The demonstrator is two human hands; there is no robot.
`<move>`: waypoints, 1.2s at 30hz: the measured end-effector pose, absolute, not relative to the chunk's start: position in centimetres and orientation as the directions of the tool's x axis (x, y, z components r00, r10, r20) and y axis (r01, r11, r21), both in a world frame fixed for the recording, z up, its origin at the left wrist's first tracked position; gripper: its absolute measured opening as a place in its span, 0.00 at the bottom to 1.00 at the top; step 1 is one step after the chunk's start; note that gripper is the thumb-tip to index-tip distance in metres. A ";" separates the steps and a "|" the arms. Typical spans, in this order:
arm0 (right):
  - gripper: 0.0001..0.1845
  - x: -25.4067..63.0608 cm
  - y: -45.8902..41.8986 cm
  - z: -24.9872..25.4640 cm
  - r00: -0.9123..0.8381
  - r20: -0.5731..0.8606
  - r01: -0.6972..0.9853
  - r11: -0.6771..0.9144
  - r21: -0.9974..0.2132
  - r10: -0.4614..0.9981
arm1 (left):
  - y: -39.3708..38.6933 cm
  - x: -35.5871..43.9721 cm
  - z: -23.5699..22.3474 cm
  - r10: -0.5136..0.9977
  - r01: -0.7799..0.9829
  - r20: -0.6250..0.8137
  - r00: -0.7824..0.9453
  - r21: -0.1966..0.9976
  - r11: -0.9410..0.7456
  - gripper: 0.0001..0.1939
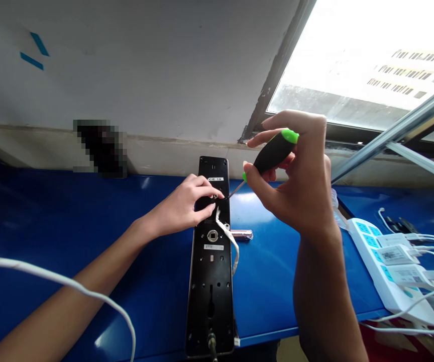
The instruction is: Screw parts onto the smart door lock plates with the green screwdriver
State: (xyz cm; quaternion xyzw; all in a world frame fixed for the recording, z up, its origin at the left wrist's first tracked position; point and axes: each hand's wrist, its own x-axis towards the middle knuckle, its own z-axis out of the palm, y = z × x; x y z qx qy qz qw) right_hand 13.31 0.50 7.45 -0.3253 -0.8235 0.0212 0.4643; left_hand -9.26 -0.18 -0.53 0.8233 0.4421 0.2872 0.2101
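Observation:
A long black door-lock panel (206,271) with screw holes, small white labels and a silver fitting lies lengthwise before me. My left hand (187,203) rests on its upper part, thumb and forefinger closed around a small spot by a round metal fitting; whatever is between them is too small to make out. In my right hand (303,171) is a black and green screwdriver (273,153), tilted, its tip at the panel's right edge close to my left fingertip. A white-wrapped cable (230,234) runs out of the panel just below my left hand.
The panel lies on a blue table (265,286). A reddish cylindrical object (242,235) sits right of it. Further right is a white power strip (386,271) with plugged chargers and cables. Another white cable (51,269) crosses my left forearm. Wall and window stand behind.

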 end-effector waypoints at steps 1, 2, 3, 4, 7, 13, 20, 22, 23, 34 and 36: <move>0.30 13.3 0.4 7.5 -0.362 0.745 0.518 0.785 -0.339 0.561 | -0.2 -9.3 -0.5 0.849 0.607 0.287 0.444 0.601 -0.520 0.15; 0.30 13.2 0.3 7.6 -0.366 0.742 0.520 0.784 -0.338 0.562 | -0.2 -9.2 -0.5 0.850 0.606 0.286 0.443 0.603 -0.519 0.15; 0.29 13.2 0.2 7.6 -0.369 0.740 0.521 0.784 -0.336 0.562 | -0.2 -9.2 -0.5 0.851 0.606 0.285 0.442 0.604 -0.517 0.15; 0.29 13.1 0.2 7.6 -0.370 0.741 0.521 0.785 -0.334 0.561 | -0.2 -9.2 -0.5 0.852 0.606 0.284 0.441 0.606 -0.516 0.15; 0.27 13.0 0.2 7.6 -0.366 0.744 0.527 0.783 -0.331 0.560 | -0.2 -9.2 -0.5 0.851 0.604 0.287 0.441 0.607 -0.517 0.15; 0.25 13.2 0.6 7.3 -0.348 0.767 0.526 0.790 -0.316 0.539 | -0.2 -9.2 -0.5 0.849 0.603 0.288 0.443 0.605 -0.519 0.14; 0.30 13.2 0.3 7.7 -0.386 0.735 0.486 0.800 -0.352 0.557 | -0.2 -9.2 -0.5 0.849 0.604 0.284 0.445 0.605 -0.519 0.14; 0.31 13.2 0.3 7.8 -0.404 0.738 0.460 0.817 -0.346 0.540 | -0.2 -9.2 -0.4 0.851 0.604 0.280 0.445 0.608 -0.516 0.14; 0.31 13.2 0.3 7.9 -0.415 0.732 0.458 0.820 -0.345 0.540 | -0.2 -9.1 -0.4 0.852 0.604 0.279 0.444 0.609 -0.514 0.14; 0.26 13.3 0.5 7.5 -0.368 0.750 0.530 0.787 -0.316 0.549 | -0.2 -9.2 -0.4 0.852 0.606 0.284 0.441 0.606 -0.516 0.15; 0.28 13.3 0.2 7.7 -0.387 0.732 0.505 0.793 -0.340 0.560 | -0.2 -9.2 -0.4 0.851 0.606 0.282 0.442 0.606 -0.515 0.15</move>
